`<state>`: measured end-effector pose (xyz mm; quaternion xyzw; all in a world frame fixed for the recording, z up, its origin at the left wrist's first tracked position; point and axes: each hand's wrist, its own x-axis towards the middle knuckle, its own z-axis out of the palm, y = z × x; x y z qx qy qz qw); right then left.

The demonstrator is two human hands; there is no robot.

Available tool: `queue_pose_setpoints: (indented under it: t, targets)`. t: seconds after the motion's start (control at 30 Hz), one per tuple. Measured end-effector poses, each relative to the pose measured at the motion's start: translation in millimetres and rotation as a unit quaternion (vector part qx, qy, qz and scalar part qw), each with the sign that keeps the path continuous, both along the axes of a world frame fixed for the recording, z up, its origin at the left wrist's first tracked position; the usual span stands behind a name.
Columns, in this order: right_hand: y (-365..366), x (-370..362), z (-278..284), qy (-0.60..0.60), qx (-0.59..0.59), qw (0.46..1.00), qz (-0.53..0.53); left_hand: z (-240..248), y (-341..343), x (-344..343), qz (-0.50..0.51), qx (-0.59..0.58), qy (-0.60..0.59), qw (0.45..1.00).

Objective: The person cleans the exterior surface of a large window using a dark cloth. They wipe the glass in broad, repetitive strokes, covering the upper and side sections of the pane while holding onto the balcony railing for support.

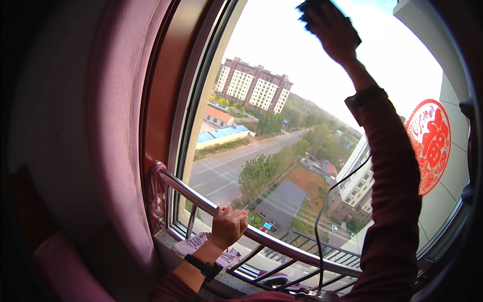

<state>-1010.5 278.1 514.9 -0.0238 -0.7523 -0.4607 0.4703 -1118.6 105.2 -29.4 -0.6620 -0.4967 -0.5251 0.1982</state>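
Observation:
My left hand (229, 226) is wrapped round the shiny metal rail (287, 249) that runs across the lower window. A dark strap with a small black box sits on that wrist. My right arm stretches up high, and my right hand (336, 40) holds a dark cloth (322, 11) at the upper part of the window glass (302, 65). The cloth looks bunched under and around the fingers, and the top of it reaches the picture's upper edge. Backlight darkens this hand, so single fingers are hard to make out.
Light-coloured shoes (229, 257) stand on the sill behind the rail, and a darker shoe (274, 278) lies farther right. A thin black cable (318, 226) hangs beside my right arm. A round red paper decoration (430, 146) is on the glass. A pink curtain (118, 126) hangs at the left.

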Motion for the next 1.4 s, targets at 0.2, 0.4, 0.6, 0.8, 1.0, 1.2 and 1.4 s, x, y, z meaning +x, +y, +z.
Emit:
queue_pose_setpoints:
  t: [0.2,0.4,0.6,0.8,1.0,1.2,1.4]
  targets:
    - [-31,-19,-290,-0.240,-0.021,0.969,-0.052,-5,2,0,0.001,0.007,0.007,1.000]
    - [-56,50,-367,-0.499,-0.122,0.855,-0.064,-9,6,3,0.010,0.008,-0.009,1.000]
    - [-18,45,-46,-0.118,-0.125,0.985,0.019,-12,7,4,0.006,0.013,-0.024,1.000]
    - [-13,159,184,0.127,0.403,0.726,-0.543,-12,9,2,0.000,0.012,-0.018,1.000]
    - [29,45,154,0.095,0.334,0.901,-0.262,-10,9,0,-0.002,0.010,-0.005,1.000]
    - [31,-104,-79,-0.079,0.240,0.958,-0.132,-13,7,1,-0.006,-0.005,-0.010,1.000]
    - [-10,-70,-391,-0.416,-0.044,0.907,-0.038,-14,7,0,0.004,0.022,-0.010,1.000]
